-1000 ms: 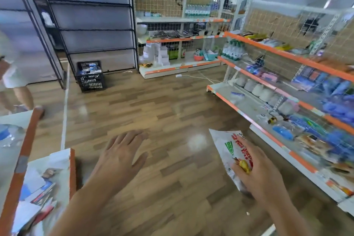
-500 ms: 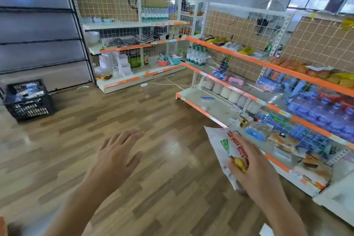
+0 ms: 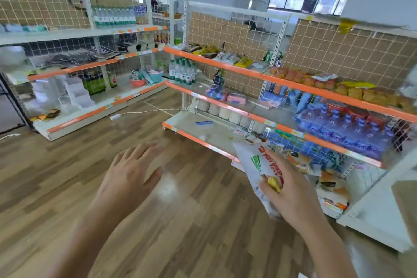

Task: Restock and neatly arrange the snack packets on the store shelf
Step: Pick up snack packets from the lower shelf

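Right hand grip: fingers curled over a white snack packet with red and green print, grasping it from above; the thumb is hidden. The packet is held in the air just in front of the lower boards of the store shelf, above the wooden floor, and is not resting on any board. Left hand grip is released: fingers straight and spread, palm down, holding nothing, over the floor and well apart from the packet. The shelf has orange-edged boards and a wire mesh back. On the top board there is a row of orange-brown packets. On the middle board there are wrapped packs of bottled water. On the bottom board a small blue-and-white box lies flat toward the left end, and more packets sit behind mesh near the held one. Green-capped bottles stand at the corner. The frame is blurred and the labels are unreadable.
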Action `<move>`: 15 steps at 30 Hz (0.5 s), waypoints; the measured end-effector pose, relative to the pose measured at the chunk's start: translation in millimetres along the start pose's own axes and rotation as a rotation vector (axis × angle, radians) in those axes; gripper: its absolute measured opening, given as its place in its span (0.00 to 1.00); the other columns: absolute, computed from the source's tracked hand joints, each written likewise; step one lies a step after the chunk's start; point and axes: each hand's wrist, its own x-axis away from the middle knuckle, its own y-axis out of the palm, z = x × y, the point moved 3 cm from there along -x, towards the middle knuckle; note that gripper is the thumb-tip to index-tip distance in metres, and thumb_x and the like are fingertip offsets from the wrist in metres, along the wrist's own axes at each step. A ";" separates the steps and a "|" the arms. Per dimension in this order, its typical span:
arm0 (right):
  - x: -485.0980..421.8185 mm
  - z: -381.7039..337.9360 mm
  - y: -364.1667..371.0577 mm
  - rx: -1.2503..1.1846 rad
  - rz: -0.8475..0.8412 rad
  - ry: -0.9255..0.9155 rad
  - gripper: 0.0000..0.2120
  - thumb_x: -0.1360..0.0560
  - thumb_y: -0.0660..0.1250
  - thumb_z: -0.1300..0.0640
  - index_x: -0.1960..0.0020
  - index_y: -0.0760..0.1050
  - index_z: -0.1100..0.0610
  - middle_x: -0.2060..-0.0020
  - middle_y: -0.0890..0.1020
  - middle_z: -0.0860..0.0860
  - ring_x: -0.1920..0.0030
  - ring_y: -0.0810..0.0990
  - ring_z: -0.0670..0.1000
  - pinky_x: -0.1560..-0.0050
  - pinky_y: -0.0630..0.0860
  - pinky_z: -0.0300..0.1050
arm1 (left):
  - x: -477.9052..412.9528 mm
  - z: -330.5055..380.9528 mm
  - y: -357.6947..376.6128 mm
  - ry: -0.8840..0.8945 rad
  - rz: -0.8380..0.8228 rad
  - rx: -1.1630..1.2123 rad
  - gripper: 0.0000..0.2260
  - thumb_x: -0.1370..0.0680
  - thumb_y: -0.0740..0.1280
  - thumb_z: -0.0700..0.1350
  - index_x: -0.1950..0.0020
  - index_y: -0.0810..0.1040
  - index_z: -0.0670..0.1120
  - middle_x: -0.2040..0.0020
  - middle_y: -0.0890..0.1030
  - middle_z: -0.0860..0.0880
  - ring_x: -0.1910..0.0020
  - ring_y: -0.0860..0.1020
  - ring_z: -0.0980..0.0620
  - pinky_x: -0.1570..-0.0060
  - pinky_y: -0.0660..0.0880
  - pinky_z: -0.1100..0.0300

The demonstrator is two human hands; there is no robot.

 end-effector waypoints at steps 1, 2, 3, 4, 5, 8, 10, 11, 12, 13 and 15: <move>-11.3 0.4 2.8 0.017 0.005 0.021 0.30 0.26 0.66 0.50 0.28 0.56 0.39 0.34 0.69 0.45 0.45 0.76 0.48 0.67 0.65 0.28 | -16.6 -3.6 6.4 0.015 -0.014 0.005 0.21 0.26 0.53 0.58 0.38 0.72 0.52 0.39 0.76 0.53 0.43 0.74 0.50 0.46 0.72 0.50; -21.9 1.4 6.1 0.041 0.001 0.042 0.30 0.25 0.65 0.49 0.28 0.55 0.39 0.33 0.68 0.44 0.45 0.76 0.48 0.68 0.64 0.28 | -32.5 -6.4 13.3 0.031 -0.027 0.010 0.22 0.26 0.53 0.58 0.37 0.72 0.52 0.39 0.76 0.53 0.42 0.74 0.49 0.45 0.72 0.50; -32.0 2.3 9.4 0.062 -0.008 0.064 0.30 0.25 0.65 0.48 0.28 0.54 0.39 0.33 0.67 0.44 0.45 0.75 0.48 0.68 0.64 0.29 | -47.3 -8.3 21.1 0.048 -0.041 0.018 0.23 0.26 0.52 0.59 0.36 0.72 0.52 0.38 0.76 0.54 0.41 0.74 0.48 0.44 0.71 0.50; -42.4 4.3 13.2 0.075 -0.013 0.078 0.30 0.25 0.64 0.48 0.28 0.53 0.39 0.33 0.67 0.44 0.45 0.75 0.48 0.67 0.64 0.32 | -61.2 -9.4 29.2 0.062 -0.057 0.032 0.24 0.26 0.51 0.59 0.36 0.72 0.52 0.37 0.75 0.54 0.39 0.74 0.48 0.43 0.70 0.50; -53.0 6.6 16.7 0.080 -0.013 0.084 0.30 0.25 0.64 0.48 0.28 0.53 0.38 0.34 0.68 0.45 0.46 0.75 0.48 0.65 0.63 0.34 | -74.4 -9.8 37.6 0.078 -0.072 0.048 0.25 0.26 0.50 0.59 0.35 0.72 0.52 0.36 0.74 0.54 0.39 0.74 0.48 0.42 0.70 0.51; -89.9 16.8 26.2 0.086 -0.020 0.097 0.31 0.25 0.63 0.48 0.27 0.52 0.38 0.36 0.69 0.44 0.46 0.75 0.47 0.66 0.64 0.33 | -114.3 -9.5 62.7 0.129 -0.077 0.079 0.24 0.26 0.51 0.59 0.36 0.73 0.50 0.38 0.76 0.53 0.41 0.75 0.47 0.44 0.71 0.50; -118.6 26.8 30.6 0.072 -0.020 0.107 0.31 0.25 0.64 0.48 0.28 0.52 0.39 0.35 0.68 0.44 0.46 0.75 0.46 0.66 0.66 0.31 | -143.3 -9.8 80.9 0.140 -0.081 0.085 0.23 0.26 0.52 0.58 0.37 0.74 0.50 0.38 0.76 0.53 0.43 0.76 0.47 0.45 0.72 0.51; -134.1 32.2 32.1 0.062 -0.016 0.102 0.31 0.25 0.64 0.48 0.28 0.52 0.38 0.35 0.68 0.44 0.47 0.76 0.46 0.65 0.68 0.32 | -158.6 -9.9 90.1 0.136 -0.083 0.081 0.23 0.26 0.52 0.58 0.37 0.74 0.51 0.39 0.77 0.53 0.43 0.77 0.48 0.46 0.72 0.51; -150.1 38.4 33.4 0.054 -0.009 0.093 0.31 0.25 0.64 0.48 0.28 0.52 0.38 0.35 0.68 0.44 0.49 0.77 0.46 0.63 0.71 0.34 | -174.4 -9.1 99.1 0.131 -0.084 0.073 0.23 0.26 0.52 0.58 0.37 0.75 0.51 0.39 0.77 0.53 0.44 0.77 0.48 0.47 0.73 0.52; -166.4 44.5 34.3 0.043 0.002 0.087 0.31 0.25 0.65 0.48 0.28 0.52 0.37 0.35 0.68 0.43 0.50 0.78 0.46 0.60 0.74 0.37 | -191.0 -7.8 108.7 0.132 -0.087 0.066 0.23 0.26 0.52 0.58 0.38 0.75 0.51 0.39 0.77 0.53 0.44 0.77 0.48 0.48 0.73 0.52; -199.3 57.7 34.9 0.029 0.022 0.085 0.32 0.25 0.65 0.48 0.28 0.52 0.36 0.35 0.68 0.43 0.51 0.78 0.46 0.57 0.76 0.40 | -225.9 -4.4 126.2 0.132 -0.093 0.072 0.25 0.27 0.51 0.59 0.37 0.75 0.52 0.38 0.76 0.53 0.42 0.77 0.48 0.46 0.72 0.51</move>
